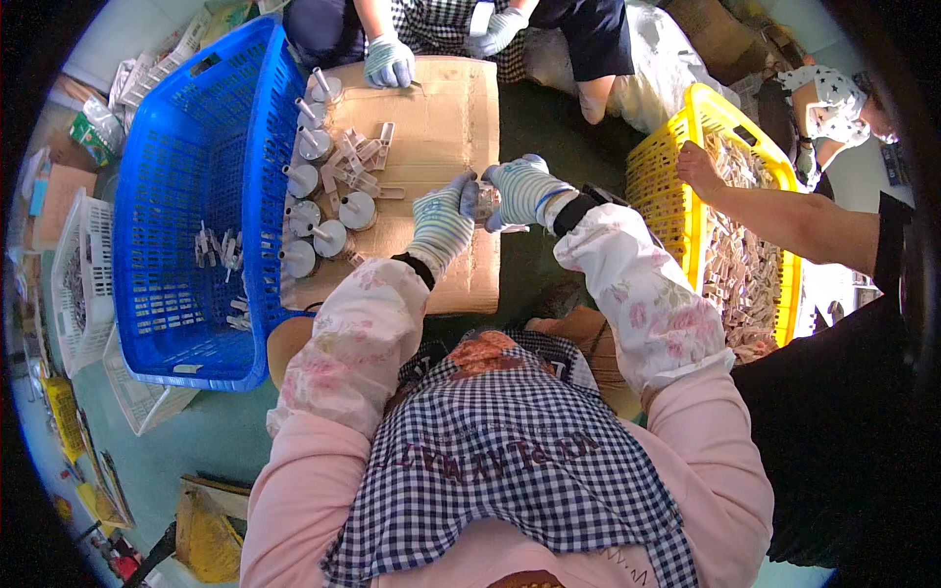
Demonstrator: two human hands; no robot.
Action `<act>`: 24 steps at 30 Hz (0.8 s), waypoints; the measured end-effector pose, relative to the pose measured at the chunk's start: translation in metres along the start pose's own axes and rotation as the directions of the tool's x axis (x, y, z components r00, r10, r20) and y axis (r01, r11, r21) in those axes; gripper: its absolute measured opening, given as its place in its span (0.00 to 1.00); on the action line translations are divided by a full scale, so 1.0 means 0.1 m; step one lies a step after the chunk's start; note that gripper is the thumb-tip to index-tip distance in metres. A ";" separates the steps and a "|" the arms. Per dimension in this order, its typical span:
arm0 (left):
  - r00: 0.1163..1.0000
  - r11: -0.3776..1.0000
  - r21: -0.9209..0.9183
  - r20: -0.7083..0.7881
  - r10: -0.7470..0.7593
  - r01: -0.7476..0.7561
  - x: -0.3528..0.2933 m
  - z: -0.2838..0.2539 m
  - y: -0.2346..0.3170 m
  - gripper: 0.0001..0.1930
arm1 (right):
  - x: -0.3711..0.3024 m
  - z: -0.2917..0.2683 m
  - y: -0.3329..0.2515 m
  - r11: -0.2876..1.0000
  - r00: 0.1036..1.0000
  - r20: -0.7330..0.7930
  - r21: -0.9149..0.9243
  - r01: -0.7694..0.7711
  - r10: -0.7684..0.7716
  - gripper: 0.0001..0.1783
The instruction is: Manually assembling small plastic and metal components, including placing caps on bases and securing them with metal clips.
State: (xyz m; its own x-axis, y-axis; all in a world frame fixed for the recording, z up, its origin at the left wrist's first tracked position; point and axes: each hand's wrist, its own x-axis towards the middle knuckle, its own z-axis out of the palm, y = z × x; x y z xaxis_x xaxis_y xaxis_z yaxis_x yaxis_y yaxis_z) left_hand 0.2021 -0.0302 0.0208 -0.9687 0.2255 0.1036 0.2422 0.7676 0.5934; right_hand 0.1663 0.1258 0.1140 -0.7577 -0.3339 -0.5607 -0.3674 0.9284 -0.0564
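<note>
My left hand (pixel 441 220), in a striped work glove, is closed at the right edge of a cardboard sheet (pixel 451 108). Beside it, my right hand (pixel 529 192), gloved alike, is closed too. Both hands meet on a small pale plastic piece (pixel 485 203), mostly covered by the fingers. On the cardboard's left part lies a pile of pale, slotted plastic pieces (pixel 355 160). Several white round discs with upright stems (pixel 357 211) stand around that pile.
A large blue basket (pixel 186 358) at the left holds a few small pieces. At the right, a yellow basket (pixel 694 118) is full of similar ones, with another person's arm (pixel 784 214) over it. Across the cardboard, a co-worker's gloved hand (pixel 389 63) rests on its far edge.
</note>
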 end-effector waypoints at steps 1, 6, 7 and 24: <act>0.998 0.999 0.034 0.058 -0.035 0.033 0.04 0.00 -0.02 0.18 | 0.04 -0.03 0.02 1.000 0.999 0.033 0.020 0.011 -0.012 0.45; 0.966 0.995 0.022 0.238 -0.102 0.100 0.30 -0.05 -0.02 0.25 | 0.19 -0.03 0.22 0.987 0.995 0.069 0.152 0.055 -0.066 0.48; 0.955 0.992 0.063 0.268 -0.125 0.112 0.32 -0.05 -0.07 0.27 | 0.16 -0.01 0.15 0.987 0.992 -0.084 0.123 0.101 -0.091 0.51; 0.983 0.998 0.000 0.172 -0.061 0.062 0.48 -0.08 0.01 0.24 | 0.30 -0.25 0.20 0.999 0.999 0.033 0.032 0.040 -0.041 0.45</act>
State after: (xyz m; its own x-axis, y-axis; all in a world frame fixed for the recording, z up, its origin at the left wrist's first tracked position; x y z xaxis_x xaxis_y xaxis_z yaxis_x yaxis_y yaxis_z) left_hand 0.1558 -0.0230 0.0327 -0.9579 0.2779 -0.0719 0.1814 0.7802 0.5987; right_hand 0.1227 0.1305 0.1164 -0.7239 -0.3658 -0.5849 -0.3797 0.9192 -0.1049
